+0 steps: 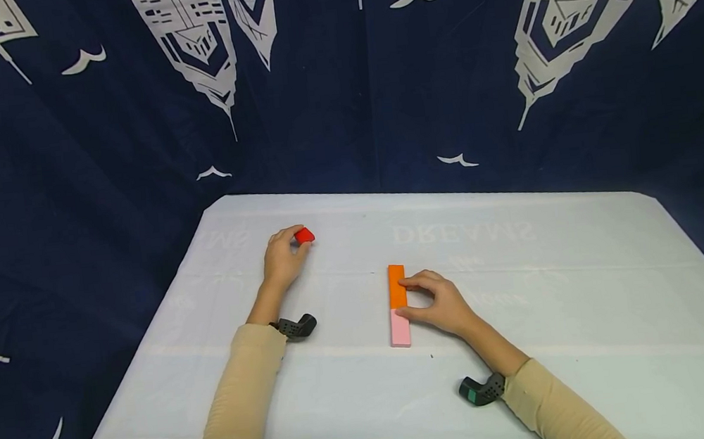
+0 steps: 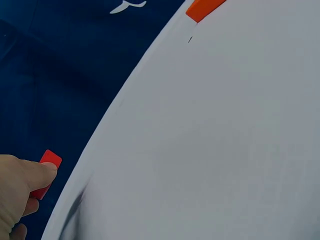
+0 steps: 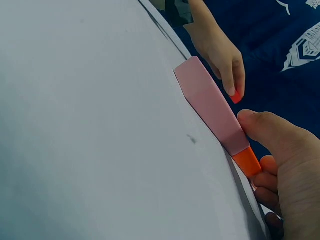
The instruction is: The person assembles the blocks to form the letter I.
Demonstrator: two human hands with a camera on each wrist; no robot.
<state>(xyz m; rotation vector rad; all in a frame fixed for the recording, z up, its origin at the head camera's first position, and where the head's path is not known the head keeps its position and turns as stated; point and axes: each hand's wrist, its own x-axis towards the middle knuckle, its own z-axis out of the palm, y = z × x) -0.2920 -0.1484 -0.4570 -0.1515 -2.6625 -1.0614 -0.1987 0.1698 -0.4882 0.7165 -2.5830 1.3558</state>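
My left hand (image 1: 282, 257) pinches a small red block (image 1: 305, 235) between thumb and fingertips, over the far left part of the table. The left wrist view shows the thumb lying across this red block (image 2: 50, 159). An orange block (image 1: 397, 286) and a pink block (image 1: 400, 329) lie end to end in a line near the table's middle, pink nearer me. To their right is my right hand (image 1: 441, 303), its index fingertip at the orange block's right side and its thumb at the pink block near the joint. The fingers are not wrapped round either block.
A white cloth with faint lettering covers the table (image 1: 357, 403). Behind it hangs a dark blue curtain (image 1: 317, 124) with white building and bird prints. Each wrist wears a black device, the left one (image 1: 297, 327) and the right one (image 1: 481, 390).
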